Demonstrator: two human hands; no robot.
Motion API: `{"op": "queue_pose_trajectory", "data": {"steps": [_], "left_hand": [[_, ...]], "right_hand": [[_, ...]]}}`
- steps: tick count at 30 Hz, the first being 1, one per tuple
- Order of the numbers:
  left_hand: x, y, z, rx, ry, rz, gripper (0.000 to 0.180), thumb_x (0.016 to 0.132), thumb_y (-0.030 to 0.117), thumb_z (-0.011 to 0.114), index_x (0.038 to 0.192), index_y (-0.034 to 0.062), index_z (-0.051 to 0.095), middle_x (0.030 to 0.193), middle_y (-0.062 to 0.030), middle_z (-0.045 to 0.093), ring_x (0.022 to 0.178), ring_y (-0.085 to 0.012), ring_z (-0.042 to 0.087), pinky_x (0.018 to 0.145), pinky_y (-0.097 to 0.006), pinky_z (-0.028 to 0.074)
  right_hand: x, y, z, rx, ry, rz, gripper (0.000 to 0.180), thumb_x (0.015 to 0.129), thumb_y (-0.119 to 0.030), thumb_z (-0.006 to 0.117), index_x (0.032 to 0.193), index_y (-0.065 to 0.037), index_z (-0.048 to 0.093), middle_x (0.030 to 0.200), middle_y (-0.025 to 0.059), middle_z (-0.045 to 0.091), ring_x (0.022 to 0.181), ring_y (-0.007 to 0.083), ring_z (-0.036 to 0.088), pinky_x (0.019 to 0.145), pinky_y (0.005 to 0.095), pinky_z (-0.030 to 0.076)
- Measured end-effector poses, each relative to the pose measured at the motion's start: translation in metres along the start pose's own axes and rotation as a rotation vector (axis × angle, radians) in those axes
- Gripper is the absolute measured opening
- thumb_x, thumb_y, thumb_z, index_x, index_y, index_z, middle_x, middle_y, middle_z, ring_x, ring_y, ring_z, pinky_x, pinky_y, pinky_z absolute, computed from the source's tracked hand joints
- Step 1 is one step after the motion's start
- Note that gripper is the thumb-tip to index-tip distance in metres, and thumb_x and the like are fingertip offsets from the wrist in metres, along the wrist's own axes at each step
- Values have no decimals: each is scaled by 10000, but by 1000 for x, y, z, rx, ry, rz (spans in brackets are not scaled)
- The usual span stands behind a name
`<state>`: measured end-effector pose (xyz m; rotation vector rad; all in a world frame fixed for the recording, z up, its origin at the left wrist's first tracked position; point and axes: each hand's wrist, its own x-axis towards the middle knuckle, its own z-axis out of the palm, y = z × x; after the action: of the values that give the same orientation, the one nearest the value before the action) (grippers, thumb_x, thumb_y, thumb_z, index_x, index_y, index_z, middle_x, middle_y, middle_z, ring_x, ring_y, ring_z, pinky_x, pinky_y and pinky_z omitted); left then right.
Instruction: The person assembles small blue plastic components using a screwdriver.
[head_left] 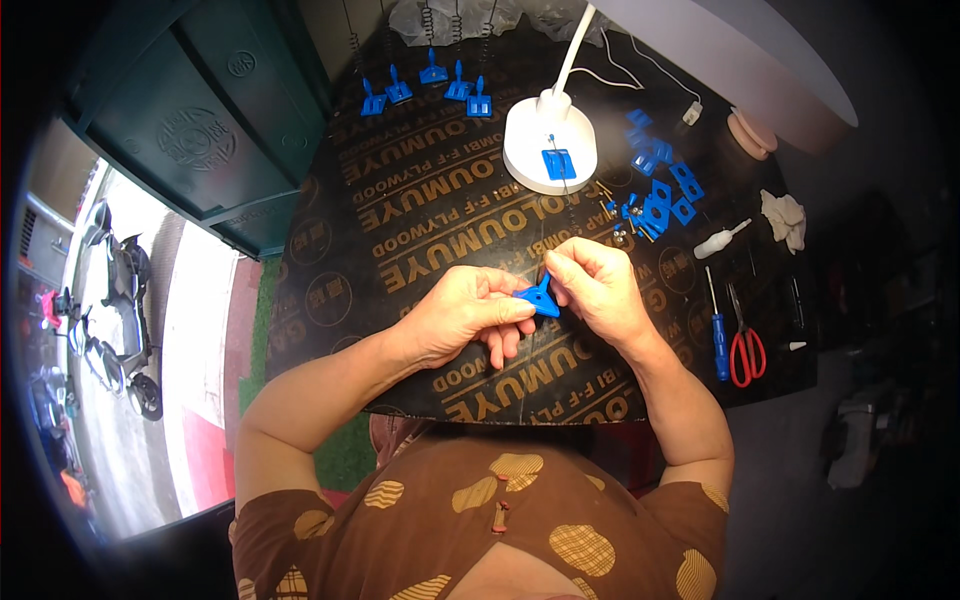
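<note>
Over the near middle of the table, my left hand [470,308] is closed, with thumb and fingers pinching a small blue plastic piece [542,303] by its flat base. My right hand [603,290] is closed on the same piece from the other side, its thumb and forefinger at the top of the narrow blue stem that rises from the base. A thin dark line runs up from near the right fingertips toward the lamp. On the white lamp base [517,150] lies another blue piece [558,164]. My fingers partly hide the held piece.
Loose blue plates [656,205] and small metal parts [620,236] lie right of the lamp. A white bottle [714,243], blue-handled screwdriver [720,345], red-handled scissors [747,357] and crumpled tissue [783,219] are at the right. Blue pieces with coiled black wires [433,70] line the far edge.
</note>
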<state>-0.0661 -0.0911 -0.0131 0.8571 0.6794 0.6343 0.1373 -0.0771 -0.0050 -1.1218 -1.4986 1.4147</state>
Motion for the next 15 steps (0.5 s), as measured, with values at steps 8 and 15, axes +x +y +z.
{"op": "queue_pose_trajectory", "data": {"steps": [8,15], "left_hand": [[-1,1,2,23,15,17,357,890,53,610,1170,-135,494,850,-151,651,593,-152,648,486,-242,560],[-2,2,4,29,27,31,377,885,25,607,1199,-138,477,853,-139,648,601,-142,642,495,-236,555]], "right_hand": [[-2,0,2,39,23,-40,176,927,-132,594,827,6,636,640,4,589,561,39,511,524,199,418],[-1,7,3,-24,49,-155,145,919,-108,598,853,14,641,658,10,605,573,42,531,529,199,434]]}}
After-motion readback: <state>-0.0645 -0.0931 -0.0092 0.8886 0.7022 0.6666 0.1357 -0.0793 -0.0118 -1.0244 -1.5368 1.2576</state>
